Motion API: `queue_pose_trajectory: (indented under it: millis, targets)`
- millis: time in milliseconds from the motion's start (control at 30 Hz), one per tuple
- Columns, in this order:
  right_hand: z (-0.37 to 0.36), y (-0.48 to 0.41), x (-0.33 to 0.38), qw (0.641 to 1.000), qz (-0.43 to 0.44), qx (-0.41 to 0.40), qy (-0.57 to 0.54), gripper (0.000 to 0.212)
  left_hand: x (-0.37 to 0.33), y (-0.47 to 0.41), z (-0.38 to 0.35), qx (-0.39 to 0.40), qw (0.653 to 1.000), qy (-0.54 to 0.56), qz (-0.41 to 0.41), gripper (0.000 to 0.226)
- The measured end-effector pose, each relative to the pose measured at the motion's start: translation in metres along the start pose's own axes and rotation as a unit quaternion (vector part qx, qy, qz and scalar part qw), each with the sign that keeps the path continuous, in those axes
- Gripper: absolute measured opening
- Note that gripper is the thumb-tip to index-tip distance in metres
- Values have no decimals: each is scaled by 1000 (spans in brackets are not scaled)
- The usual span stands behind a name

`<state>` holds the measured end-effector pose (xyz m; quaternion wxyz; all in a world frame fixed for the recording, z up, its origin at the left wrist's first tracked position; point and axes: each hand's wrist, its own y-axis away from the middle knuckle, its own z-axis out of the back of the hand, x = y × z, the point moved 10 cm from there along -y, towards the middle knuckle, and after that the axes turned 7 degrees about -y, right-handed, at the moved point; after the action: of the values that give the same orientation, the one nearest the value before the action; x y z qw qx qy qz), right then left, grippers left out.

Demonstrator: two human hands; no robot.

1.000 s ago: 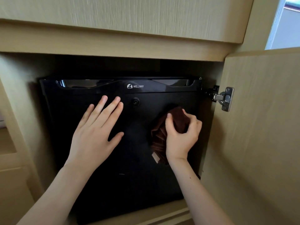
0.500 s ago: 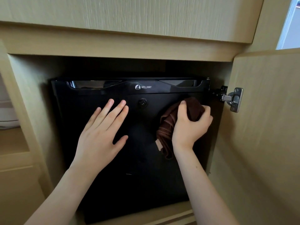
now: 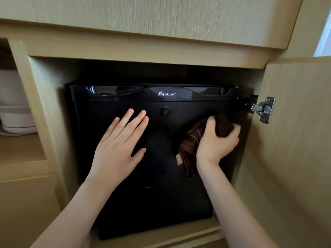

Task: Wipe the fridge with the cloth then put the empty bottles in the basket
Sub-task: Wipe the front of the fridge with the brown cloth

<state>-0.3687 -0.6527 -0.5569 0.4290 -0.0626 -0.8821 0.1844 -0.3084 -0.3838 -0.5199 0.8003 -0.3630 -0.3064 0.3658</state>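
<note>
A small black fridge (image 3: 143, 203) with its door closed stands inside a light wooden cabinet. My left hand (image 3: 118, 147) lies flat on the fridge door, fingers straight and spread. My right hand (image 3: 217, 144) grips a bunched brown cloth (image 3: 189, 149) and presses it against the door's upper right part. A loose end of the cloth hangs down below that hand. No bottles and no basket are in view.
The cabinet door (image 3: 295, 158) stands open on the right, held by a metal hinge (image 3: 263, 109). On a shelf at the far left sits a stack of white bowls (image 3: 14, 115). A wooden panel (image 3: 143, 20) runs above the opening.
My right hand has slid the cloth upward and to the right across the fridge door. My left hand stays flat on the door.
</note>
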Motion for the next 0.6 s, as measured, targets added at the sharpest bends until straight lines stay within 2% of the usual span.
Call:
queue_pose_trajectory:
  millis: [100,167,300,400,500,600]
  targets:
    - [-11,-4,9,999,22,23,-11,29,0,0,1,2,1000,-6,-9,85]
    - [4,8,-10,1000,14,21,1,33,1,1,0,6,1000,-8,-14,85]
    - [51,44,-64,997,-76,5,33,35,4,5,-1,4,1000,0,-6,85]
    - [55,51,-74,991,-125,-4,48,36,2,6,-1,4,1000,2,-1,83]
    - [29,31,-38,997,-75,-21,20,36,2,7,-1,5,1000,1,0,82]
    - [-9,12,-1,999,-15,15,-25,37,2,6,-1,3,1000,-1,-4,82]
